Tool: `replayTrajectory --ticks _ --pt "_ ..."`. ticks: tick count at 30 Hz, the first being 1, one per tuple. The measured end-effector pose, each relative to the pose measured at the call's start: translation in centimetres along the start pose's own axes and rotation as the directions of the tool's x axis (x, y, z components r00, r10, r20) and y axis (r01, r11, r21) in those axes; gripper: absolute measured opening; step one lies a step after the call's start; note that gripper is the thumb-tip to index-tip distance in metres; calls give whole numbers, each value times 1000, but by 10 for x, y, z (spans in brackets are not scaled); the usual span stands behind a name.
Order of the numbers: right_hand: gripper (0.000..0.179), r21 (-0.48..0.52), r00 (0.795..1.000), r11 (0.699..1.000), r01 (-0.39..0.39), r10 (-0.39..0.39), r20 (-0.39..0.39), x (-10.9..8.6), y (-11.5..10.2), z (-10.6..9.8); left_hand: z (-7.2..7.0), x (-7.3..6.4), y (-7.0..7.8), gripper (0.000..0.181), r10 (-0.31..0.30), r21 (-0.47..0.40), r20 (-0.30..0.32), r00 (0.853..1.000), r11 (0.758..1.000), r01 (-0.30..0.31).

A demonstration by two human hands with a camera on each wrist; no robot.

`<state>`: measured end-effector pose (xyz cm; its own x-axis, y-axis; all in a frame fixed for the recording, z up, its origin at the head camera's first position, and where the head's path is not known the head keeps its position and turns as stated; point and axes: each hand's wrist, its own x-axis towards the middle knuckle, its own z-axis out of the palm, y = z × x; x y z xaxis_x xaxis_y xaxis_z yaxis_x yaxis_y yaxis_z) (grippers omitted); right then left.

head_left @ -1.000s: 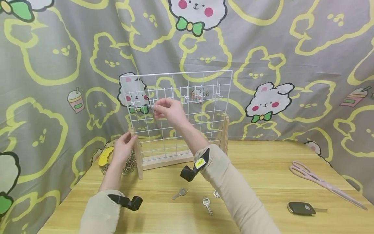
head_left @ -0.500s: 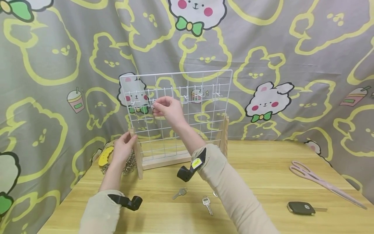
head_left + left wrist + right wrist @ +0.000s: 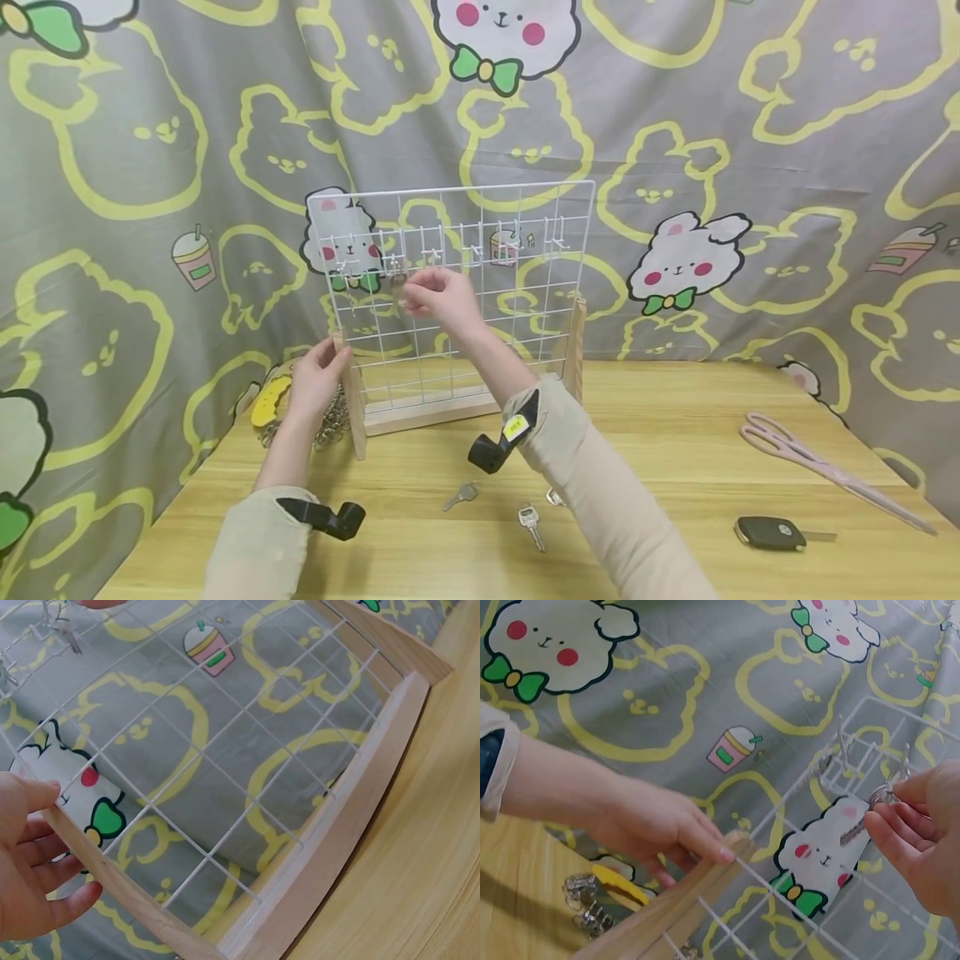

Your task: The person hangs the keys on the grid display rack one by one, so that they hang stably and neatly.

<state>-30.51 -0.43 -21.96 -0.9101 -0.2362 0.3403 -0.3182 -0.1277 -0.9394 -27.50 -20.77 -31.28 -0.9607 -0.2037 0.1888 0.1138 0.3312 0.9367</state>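
A small key (image 3: 398,287) hangs from a hook on the white wire grid rack (image 3: 452,185). My right hand (image 3: 444,302) is just right of it, thumb and index finger loosely bent. In the right wrist view, those fingertips overlap the key's ring, while in the left wrist view the hanging key (image 3: 69,634) appears apart from the hand. Another key (image 3: 351,296) hangs farther left. With thumb and fingers, my left hand (image 3: 318,377) grips the top of the rack's left wooden post (image 3: 354,408). Several hooks line the grid's upper part.
Keys lie on the wooden table, including one key (image 3: 461,495) and another key (image 3: 529,522). A car key (image 3: 769,533) and pink scissors (image 3: 828,468) lie to the right. Behind the left hand are a yellow object (image 3: 270,402) and a metal heap (image 3: 333,425). A patterned curtain hangs behind.
The right hand has moved down and slightly right from the hook, uncovering the hanging key. The left hand has stayed on the post.
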Motion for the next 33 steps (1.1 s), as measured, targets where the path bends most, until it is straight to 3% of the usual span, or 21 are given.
replayTrajectory --ticks 7,20,33 --pt "15 -57 1000 998 -27 26 -4 -9 24 -22 -1 -2 0 62 -10 8 11 1000 1000 10" --pt "17 -156 994 982 -104 105 1 -36 70 -82 0 -3 -2 61 -23 3 15 1000 1000 23" --pt "23 -237 974 959 -155 188 126 -78 121 -112 0 -1 2 63 -16 0 15 1000 1000 16"
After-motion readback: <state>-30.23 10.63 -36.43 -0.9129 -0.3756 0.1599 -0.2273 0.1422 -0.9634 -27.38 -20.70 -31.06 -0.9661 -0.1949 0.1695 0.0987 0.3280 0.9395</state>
